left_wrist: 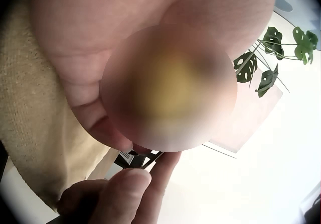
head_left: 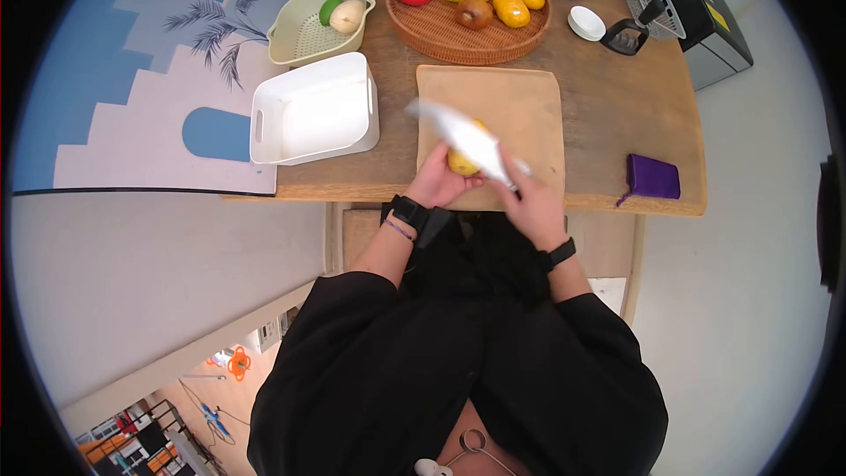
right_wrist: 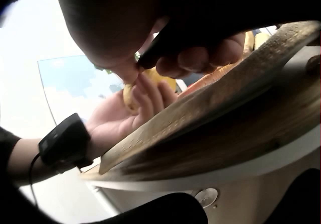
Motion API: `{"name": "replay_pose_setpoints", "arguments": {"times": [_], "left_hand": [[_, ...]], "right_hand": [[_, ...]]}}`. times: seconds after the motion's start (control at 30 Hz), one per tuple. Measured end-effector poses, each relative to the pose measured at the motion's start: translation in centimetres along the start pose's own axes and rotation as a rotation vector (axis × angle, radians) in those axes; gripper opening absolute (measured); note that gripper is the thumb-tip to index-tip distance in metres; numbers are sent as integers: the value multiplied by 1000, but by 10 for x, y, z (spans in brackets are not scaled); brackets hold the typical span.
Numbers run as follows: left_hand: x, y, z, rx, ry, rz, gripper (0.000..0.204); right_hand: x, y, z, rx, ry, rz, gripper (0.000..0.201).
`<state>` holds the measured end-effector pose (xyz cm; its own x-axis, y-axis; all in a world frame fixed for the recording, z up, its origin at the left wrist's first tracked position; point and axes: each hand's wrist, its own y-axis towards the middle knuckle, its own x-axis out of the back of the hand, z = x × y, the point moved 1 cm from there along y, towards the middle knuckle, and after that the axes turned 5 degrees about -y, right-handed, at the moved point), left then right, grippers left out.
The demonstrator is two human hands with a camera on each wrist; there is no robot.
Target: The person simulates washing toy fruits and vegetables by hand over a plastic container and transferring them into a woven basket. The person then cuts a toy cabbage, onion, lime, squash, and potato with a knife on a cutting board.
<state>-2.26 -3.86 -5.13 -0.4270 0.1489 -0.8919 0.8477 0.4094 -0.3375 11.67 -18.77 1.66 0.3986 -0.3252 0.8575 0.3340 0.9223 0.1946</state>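
Observation:
In the head view a yellow fruit (head_left: 459, 163) rests in the left hand (head_left: 434, 180), low over the cutting board (head_left: 533, 101). The right hand (head_left: 534, 210) grips a knife whose broad pale blade (head_left: 467, 137), blurred, lies across the fruit and hides part of it. From the right wrist, the knife's dark handle (right_wrist: 168, 45) shows inside the curled right hand (right_wrist: 200, 58), beside the fruit (right_wrist: 131, 99) and the left hand's fingers (right_wrist: 145, 96). A blurred round patch covers much of the left wrist view; the left palm (left_wrist: 95, 33) surrounds it.
Left of the board stand a white bin (head_left: 317, 115) and a pale green colander (head_left: 304, 31) with produce. Behind it is a wicker tray (head_left: 471, 51) of red and yellow fruit. A purple pouch (head_left: 653, 177), a white dish (head_left: 586, 23) and a grey basket (head_left: 648, 0) lie to the right.

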Motion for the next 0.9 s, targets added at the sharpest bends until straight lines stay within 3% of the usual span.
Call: {"name": "replay_pose_setpoints", "arguments": {"times": [0.03,0.1,0.2,0.3,0.37,0.43,0.5,0.57,0.63,0.67,0.77,0.9], "left_hand": [[3,2,-4,64,-4,93,48],[5,-1,-3,57,4,63,48],[4,0,-1,33,13,47,48],[1,1,1,-19,65,48,45],[0,2,1,-14,95,-45,42],[-34,-17,-12,-191,422,-140,44],[-68,-35,-44,-271,645,-200,47],[-100,-63,-88,-592,1263,-182,58],[-141,-88,-140,-464,1370,-342,65],[-143,-89,-172,-540,1584,-396,71],[-127,-67,-267,-665,1920,-619,80],[-73,-14,-370,-397,2165,-1001,74]], "right_hand": [[1,4,-6,-169,25,-86,56],[1,13,-38,-321,41,-188,55],[32,17,-50,-377,180,-264,55],[44,7,-64,-445,141,-190,55],[45,-3,-71,-513,54,-115,55],[44,-18,-85,-584,-45,-52,55],[45,-32,-95,-640,-70,-9,54],[40,-49,-109,-651,-47,-2,54],[25,-69,-131,-528,19,-132,53],[23,-78,-132,-523,26,-146,53],[29,-86,-124,-616,23,-48,53],[33,-87,-121,-666,84,-10,54]]}}
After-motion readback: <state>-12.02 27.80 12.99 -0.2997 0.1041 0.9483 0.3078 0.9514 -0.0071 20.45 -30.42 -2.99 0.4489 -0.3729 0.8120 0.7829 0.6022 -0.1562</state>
